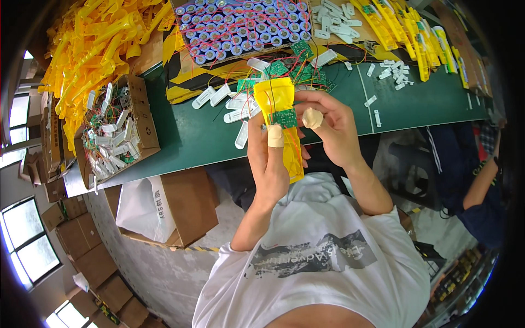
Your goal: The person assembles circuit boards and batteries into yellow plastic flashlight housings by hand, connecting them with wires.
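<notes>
In front of my chest I hold a long yellow plastic shell (294,164), tilted, its wide end away from me. A small green circuit board (284,118) lies on it, with thin wires running along the shell. My left hand (266,164) is closed round the shell's left side, its thumb in a beige finger cot at the board's lower left corner. Curled at the right edge is my right hand (338,128), its fingers partly behind the shell. Its thumb, also in a beige cot, stands a little right of the board.
On the green table (188,128) lie white plastic pieces (240,104), loose circuit boards (302,50) and a tray of purple battery cells (246,27). Yellow shells (106,44) pile up at left, above a carton of white parts (143,109). A person's arm (481,183) shows at right.
</notes>
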Demonstrator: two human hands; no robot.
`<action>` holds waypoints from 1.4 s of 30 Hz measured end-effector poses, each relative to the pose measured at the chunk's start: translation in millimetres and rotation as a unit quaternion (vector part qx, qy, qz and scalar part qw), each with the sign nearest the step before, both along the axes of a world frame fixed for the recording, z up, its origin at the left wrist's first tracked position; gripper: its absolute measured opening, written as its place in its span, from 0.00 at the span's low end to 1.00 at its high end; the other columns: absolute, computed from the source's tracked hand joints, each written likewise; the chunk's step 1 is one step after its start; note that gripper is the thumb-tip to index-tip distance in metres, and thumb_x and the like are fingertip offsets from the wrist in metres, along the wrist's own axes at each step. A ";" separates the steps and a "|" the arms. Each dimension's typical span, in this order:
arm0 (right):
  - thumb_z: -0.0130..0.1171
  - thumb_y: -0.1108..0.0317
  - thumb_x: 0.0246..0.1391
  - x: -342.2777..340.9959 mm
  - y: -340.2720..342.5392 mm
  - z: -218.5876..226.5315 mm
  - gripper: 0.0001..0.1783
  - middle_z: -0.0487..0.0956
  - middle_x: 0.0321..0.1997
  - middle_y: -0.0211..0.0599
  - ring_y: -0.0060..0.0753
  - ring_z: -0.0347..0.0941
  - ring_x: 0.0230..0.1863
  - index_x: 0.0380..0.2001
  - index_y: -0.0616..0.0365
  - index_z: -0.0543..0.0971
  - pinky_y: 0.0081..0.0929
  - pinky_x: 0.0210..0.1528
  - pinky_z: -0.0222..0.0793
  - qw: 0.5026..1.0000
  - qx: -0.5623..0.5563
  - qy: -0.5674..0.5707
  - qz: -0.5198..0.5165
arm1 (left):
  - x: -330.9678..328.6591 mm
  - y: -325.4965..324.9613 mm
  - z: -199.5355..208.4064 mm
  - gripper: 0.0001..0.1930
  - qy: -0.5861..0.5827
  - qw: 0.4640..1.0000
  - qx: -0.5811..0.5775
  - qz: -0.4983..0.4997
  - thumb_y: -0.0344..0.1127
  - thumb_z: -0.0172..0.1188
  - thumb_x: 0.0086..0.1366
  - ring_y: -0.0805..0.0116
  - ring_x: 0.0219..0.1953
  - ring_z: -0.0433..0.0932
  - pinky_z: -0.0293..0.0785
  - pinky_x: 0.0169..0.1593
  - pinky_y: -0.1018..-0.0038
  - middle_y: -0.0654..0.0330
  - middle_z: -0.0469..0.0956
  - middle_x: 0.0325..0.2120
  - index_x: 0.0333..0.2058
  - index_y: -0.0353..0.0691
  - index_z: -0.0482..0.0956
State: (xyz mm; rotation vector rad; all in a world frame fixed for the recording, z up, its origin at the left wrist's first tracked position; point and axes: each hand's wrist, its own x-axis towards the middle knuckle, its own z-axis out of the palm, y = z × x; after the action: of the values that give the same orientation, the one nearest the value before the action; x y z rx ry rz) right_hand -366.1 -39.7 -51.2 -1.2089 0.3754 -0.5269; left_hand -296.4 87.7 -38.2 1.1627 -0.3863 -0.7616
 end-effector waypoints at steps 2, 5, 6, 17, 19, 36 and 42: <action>0.64 0.66 0.59 -0.1 4.8 -2.8 0.23 0.82 0.43 0.40 0.21 0.78 0.41 0.54 0.68 0.74 0.18 0.42 0.74 0.998 -0.053 -0.026 0.004 | -1.0 -0.6 -1.3 0.21 0.000 1.000 0.003 0.010 0.43 0.43 0.76 0.70 0.21 0.77 0.75 0.23 0.77 0.53 0.77 0.32 0.60 0.38 0.58; 0.63 0.67 0.60 -2.9 9.0 -6.6 0.22 0.82 0.45 0.40 0.20 0.77 0.40 0.54 0.67 0.75 0.18 0.41 0.73 1.000 0.015 -0.019 0.011 | -1.1 -1.0 -0.9 0.21 -0.012 1.000 0.001 -0.006 0.44 0.41 0.76 0.70 0.21 0.77 0.75 0.23 0.76 0.53 0.76 0.32 0.60 0.38 0.58; 0.62 0.67 0.61 -2.6 10.8 -7.8 0.21 0.82 0.43 0.39 0.19 0.77 0.37 0.54 0.67 0.75 0.16 0.36 0.74 0.998 0.050 -0.022 0.011 | -1.9 -0.2 1.1 0.22 0.001 1.000 -0.004 -0.009 0.45 0.41 0.76 0.70 0.21 0.77 0.75 0.23 0.76 0.53 0.76 0.32 0.60 0.38 0.58; 0.61 0.67 0.62 -19.4 19.2 -3.5 0.18 0.81 0.30 0.34 0.13 0.67 0.15 0.50 0.68 0.78 0.14 0.14 0.60 0.991 0.130 0.020 0.027 | -21.4 -2.0 -11.0 0.21 0.029 0.999 -0.007 0.026 0.47 0.38 0.76 0.72 0.20 0.76 0.73 0.22 0.78 0.55 0.75 0.27 0.56 0.35 0.63; 0.61 0.67 0.62 -26.0 25.7 -3.4 0.17 0.81 0.29 0.34 0.13 0.67 0.15 0.49 0.68 0.79 0.14 0.15 0.60 0.991 0.130 0.021 0.005 | -28.3 -0.6 -8.8 0.21 0.037 0.999 -0.003 0.029 0.49 0.40 0.76 0.71 0.19 0.76 0.73 0.22 0.78 0.55 0.75 0.26 0.55 0.36 0.63; 0.62 0.67 0.61 -35.1 -22.3 18.4 0.13 0.83 0.32 0.33 0.16 0.76 0.30 0.44 0.66 0.81 0.19 0.31 0.73 0.995 -0.008 0.057 0.078 | -17.3 -19.5 -9.8 0.23 0.042 0.997 -0.050 -0.041 0.51 0.38 0.75 0.64 0.18 0.77 0.76 0.19 0.72 0.52 0.76 0.27 0.52 0.35 0.65; 0.63 0.68 0.50 9.9 -155.7 52.6 0.17 0.84 0.42 0.45 0.42 0.81 0.37 0.45 0.55 0.84 0.32 0.41 0.76 0.801 -0.544 0.225 -0.114 | -3.0 -10.8 4.4 0.27 0.079 0.994 -0.074 -0.022 0.49 0.39 0.76 0.58 0.20 0.78 0.78 0.21 0.69 0.43 0.75 0.38 0.67 0.49 0.46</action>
State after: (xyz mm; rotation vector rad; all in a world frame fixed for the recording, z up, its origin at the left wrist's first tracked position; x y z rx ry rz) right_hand -356.2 -195.4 1.4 -2.4586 0.6640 -0.6858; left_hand -299.4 76.8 -33.8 0.9508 -0.3312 -0.8442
